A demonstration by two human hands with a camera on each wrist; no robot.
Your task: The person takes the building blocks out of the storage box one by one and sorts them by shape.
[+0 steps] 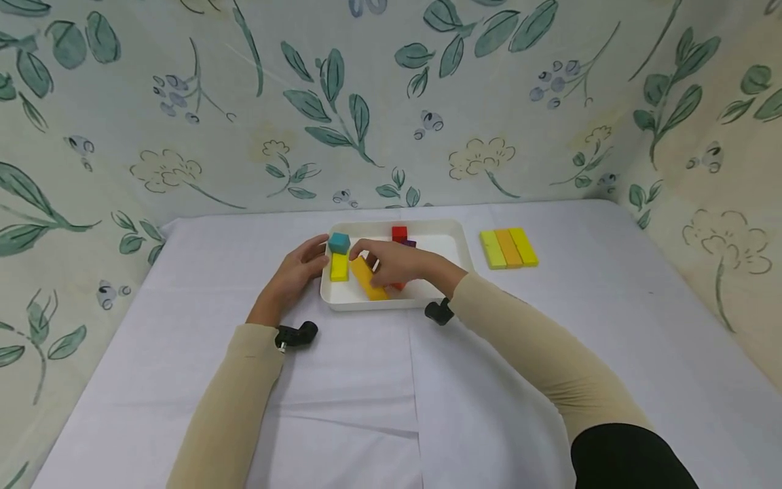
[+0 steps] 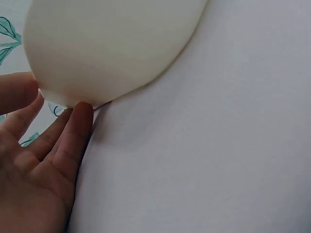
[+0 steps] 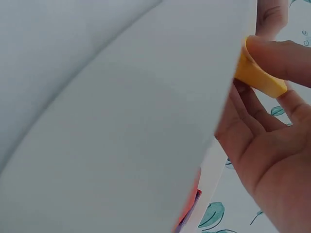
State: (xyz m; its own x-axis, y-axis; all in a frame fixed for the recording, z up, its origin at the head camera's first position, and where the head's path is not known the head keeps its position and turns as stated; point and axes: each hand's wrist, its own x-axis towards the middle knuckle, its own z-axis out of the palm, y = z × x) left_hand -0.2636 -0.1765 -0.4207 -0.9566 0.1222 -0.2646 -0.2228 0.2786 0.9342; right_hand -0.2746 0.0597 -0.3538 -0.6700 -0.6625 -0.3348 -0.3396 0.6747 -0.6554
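My left hand (image 1: 296,272) grips the left rim of a shallow white tray (image 1: 360,305), its fingertips at the tray wall in the left wrist view. In my right hand (image 1: 406,263) is an orange-yellow oblong block (image 1: 366,277), pinched between thumb and fingers and slanted over the tray's left part. Beside it a bright yellow block (image 1: 339,269) lies in the tray, with a blue block (image 1: 339,243) behind it. A red block (image 1: 399,233) and a purple block (image 1: 411,243) show past my right hand, which partly hides more red below.
Right of the tray, two yellow strips and an orange strip (image 1: 509,248) lie side by side on the white tablecloth (image 1: 342,407). A leaf-patterned curtain (image 1: 379,142) rises behind the table. A black wrist camera (image 1: 296,334) sits on the left cuff.
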